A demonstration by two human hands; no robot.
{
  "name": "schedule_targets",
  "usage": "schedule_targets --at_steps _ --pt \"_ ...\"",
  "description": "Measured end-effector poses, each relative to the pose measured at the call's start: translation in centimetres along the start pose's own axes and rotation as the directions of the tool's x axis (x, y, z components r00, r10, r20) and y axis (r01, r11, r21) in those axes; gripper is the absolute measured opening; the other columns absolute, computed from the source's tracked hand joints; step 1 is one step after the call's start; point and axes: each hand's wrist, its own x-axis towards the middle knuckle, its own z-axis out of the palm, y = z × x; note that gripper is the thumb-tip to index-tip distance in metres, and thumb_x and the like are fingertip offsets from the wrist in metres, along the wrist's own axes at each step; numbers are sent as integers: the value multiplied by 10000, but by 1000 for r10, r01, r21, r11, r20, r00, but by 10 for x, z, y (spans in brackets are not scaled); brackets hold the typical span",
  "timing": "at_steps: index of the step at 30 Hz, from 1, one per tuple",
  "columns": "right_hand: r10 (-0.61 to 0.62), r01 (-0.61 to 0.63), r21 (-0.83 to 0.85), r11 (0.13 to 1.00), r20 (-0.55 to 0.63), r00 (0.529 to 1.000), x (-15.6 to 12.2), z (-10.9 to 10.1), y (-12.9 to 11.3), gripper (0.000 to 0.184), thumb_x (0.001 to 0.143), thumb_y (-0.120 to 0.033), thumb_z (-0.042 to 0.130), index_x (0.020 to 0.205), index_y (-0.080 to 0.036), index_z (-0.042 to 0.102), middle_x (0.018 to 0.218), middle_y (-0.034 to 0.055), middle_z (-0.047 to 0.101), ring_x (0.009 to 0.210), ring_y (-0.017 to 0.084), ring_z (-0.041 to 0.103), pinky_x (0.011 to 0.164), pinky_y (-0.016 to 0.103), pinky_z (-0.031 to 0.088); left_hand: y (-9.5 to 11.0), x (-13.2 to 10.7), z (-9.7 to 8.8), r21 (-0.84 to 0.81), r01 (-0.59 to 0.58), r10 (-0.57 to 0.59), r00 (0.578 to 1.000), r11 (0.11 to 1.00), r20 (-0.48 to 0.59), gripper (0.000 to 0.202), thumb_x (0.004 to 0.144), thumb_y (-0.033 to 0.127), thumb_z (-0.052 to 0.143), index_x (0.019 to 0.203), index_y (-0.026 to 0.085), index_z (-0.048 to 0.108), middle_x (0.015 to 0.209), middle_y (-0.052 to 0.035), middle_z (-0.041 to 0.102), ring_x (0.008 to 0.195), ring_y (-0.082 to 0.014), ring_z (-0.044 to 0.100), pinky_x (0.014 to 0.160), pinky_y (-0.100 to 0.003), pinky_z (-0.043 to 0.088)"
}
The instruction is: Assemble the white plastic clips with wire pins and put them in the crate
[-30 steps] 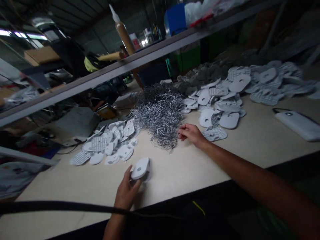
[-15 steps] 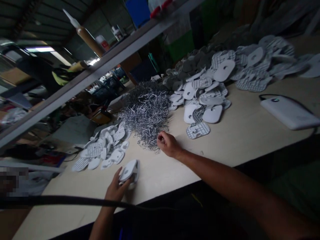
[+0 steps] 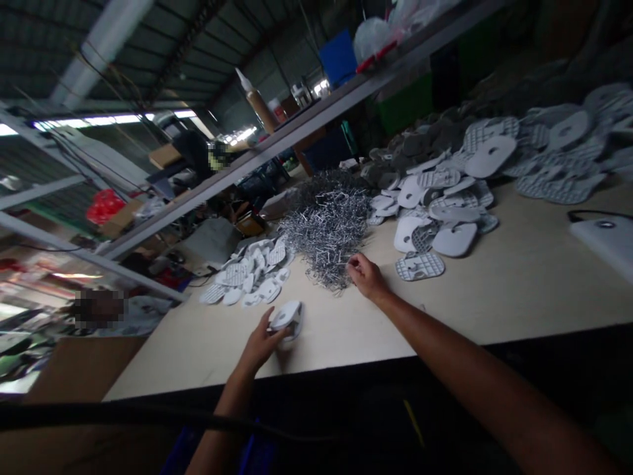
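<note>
My left hand (image 3: 258,348) is shut on a white moulded plastic piece (image 3: 287,320), a rounded plate with a central hole, held just above the cream tabletop (image 3: 198,356). My right hand (image 3: 363,276) rests with bunched fingers at the lower right edge of a heap of small bent metal wire clips (image 3: 326,231). Whether those fingers pinch a clip, I cannot tell. Loose white plastic plates lie in a pile (image 3: 252,274) left of the heap, and a larger pile (image 3: 435,211) spreads to its right.
Grey plates (image 3: 420,138) are heaped behind the white ones. A white box with a black cable (image 3: 606,241) lies at the right edge. A metal shelf rail (image 3: 247,158) crosses above the table. A seated person (image 3: 133,315) is beyond the left end, and a black cable (image 3: 123,415) runs across the foreground.
My view has swung, showing more ceiling at the left. My right hand has shifted slightly along the heap's edge. My left hand has kept hold of the white plate.
</note>
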Motion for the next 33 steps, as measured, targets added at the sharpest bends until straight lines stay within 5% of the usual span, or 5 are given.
schedule_targets --at_steps 6,12,19,24,33 --pt "12 -12 -5 1000 -39 999 5 -6 -4 308 940 -537 478 972 -236 534 825 30 690 520 155 557 470 257 432 -14 -9 -2 -103 -53 54 999 993 7 1101 756 679 762 1629 143 359 1245 -184 694 1126 -334 713 1004 -451 550" --pt "-115 136 -215 967 109 987 -10 -6 -21 236 858 -452 664 927 -227 678 793 39 687 712 215 620 718 318 495 -36 -15 -7 -189 -111 107 994 976 -32 1061 774 641 769 1613 127 374 1138 -146 708 1069 -298 717 997 -448 550" --pt "-115 149 -415 898 106 988 -10 -5 -31 152 797 -348 704 904 -239 705 859 65 718 803 252 639 807 340 493 -68 -4 -5 -309 -221 199 975 925 -103 902 776 573 766 1520 143 495 1064 -107 735 974 -268 735 914 -423 582" --pt "-93 51 -463 885 -67 993 0 7 -43 222 884 -408 598 965 -218 678 854 76 707 767 240 630 746 338 504 -88 9 4 -388 -255 210 965 886 -155 793 785 502 721 1459 115 564 985 -81 731 895 -239 728 901 -408 575" --pt "145 -194 -328 924 -166 975 32 13 -58 231 704 -422 673 780 -208 628 659 20 645 489 159 528 433 260 412 -103 10 12 -579 -231 169 973 782 -159 590 821 467 714 1310 137 691 979 -81 741 908 -236 715 837 -358 578"
